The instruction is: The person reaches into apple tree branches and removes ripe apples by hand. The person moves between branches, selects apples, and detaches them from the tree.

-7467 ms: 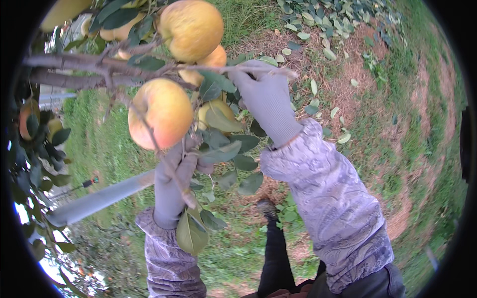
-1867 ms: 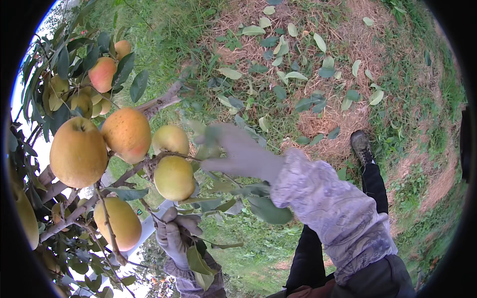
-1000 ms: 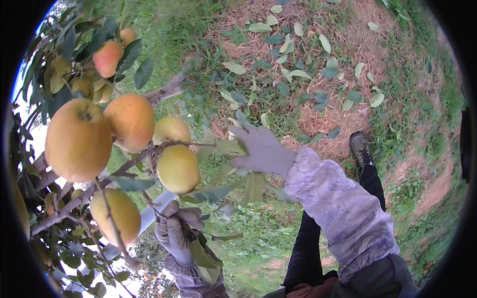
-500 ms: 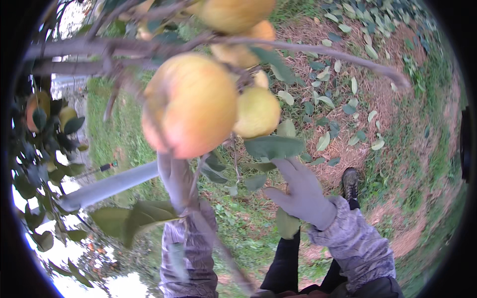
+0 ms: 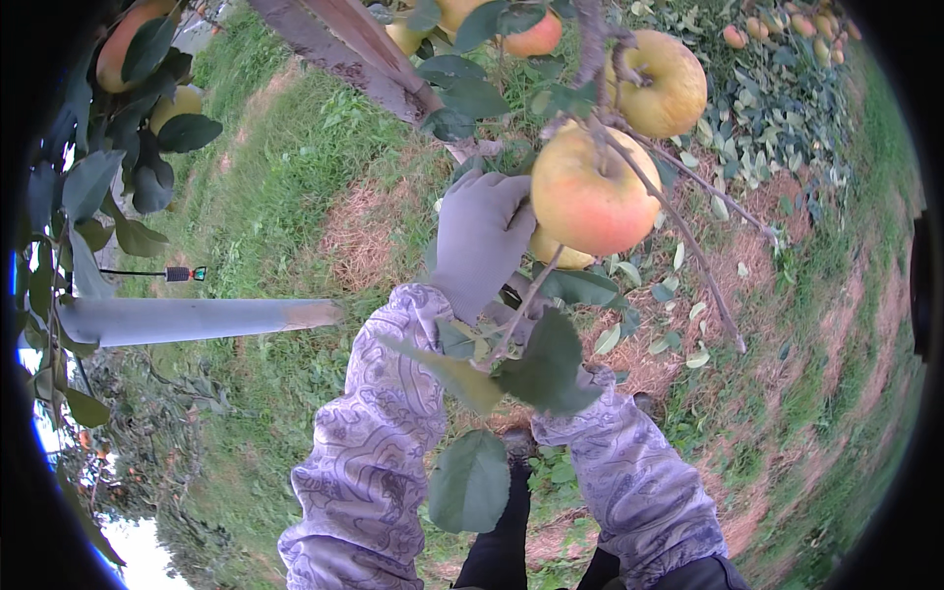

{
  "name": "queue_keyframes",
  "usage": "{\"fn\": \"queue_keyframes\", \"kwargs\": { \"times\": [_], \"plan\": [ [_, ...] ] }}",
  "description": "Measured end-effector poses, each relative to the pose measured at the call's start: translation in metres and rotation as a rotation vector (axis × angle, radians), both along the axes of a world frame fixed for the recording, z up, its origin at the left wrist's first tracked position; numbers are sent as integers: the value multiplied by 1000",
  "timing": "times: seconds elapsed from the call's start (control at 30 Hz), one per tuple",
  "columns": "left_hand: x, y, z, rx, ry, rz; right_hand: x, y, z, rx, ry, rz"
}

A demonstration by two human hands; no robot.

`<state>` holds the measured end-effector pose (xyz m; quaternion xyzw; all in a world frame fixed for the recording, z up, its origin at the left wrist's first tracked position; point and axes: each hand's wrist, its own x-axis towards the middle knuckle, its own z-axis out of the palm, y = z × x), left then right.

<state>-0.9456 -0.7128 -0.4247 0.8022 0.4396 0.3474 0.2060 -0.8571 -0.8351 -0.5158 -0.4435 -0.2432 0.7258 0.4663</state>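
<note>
My left hand (image 5: 484, 236), in a grey glove, is raised among the branches with its fingers curled inward. Its fingertips are right at the left edge of a yellow-red apple (image 5: 596, 192); whatever they close on is hidden. Below that apple, part of a smaller yellow apple (image 5: 559, 250) shows beside the left hand. My right hand (image 5: 523, 320), gloved too, is lower down, mostly covered by green leaves (image 5: 551, 364), so its fingers cannot be made out. Another yellow apple (image 5: 661, 84) hangs above and to the right on the same branch.
A thick branch (image 5: 359, 59) crosses the top, with more apples (image 5: 532, 34) behind leaves. Thin bare twigs (image 5: 678, 216) stick out at right. A grey pole (image 5: 197, 321) lies across the left. Several apples (image 5: 801, 25) rest on the ground at far right.
My view has shifted, and the apples now appear farther right. The left hand has risen beside the apple and curled its fingers. The right hand, earlier spread in plain sight, is now behind leaves.
</note>
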Motion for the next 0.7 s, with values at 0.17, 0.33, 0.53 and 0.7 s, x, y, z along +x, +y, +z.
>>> {"fn": "queue_keyframes", "kwargs": {
  "times": [0.17, 0.33, 0.53, 0.7],
  "plan": [
    [-9, 9, 13, 216, 322, -80, 8, 5, -5, -125, -190, 72],
    [0, 18, 25, 619, 615, -144, 9, -3, -26, 12, -497, -29],
    [-2, 27, 25, 487, 446, -146, 7, 16, 14, -177, -517, -52],
    [8, 33, 23, -626, -320, -116, 29, 5, -8, -223, -541, -19]
  ]
}}
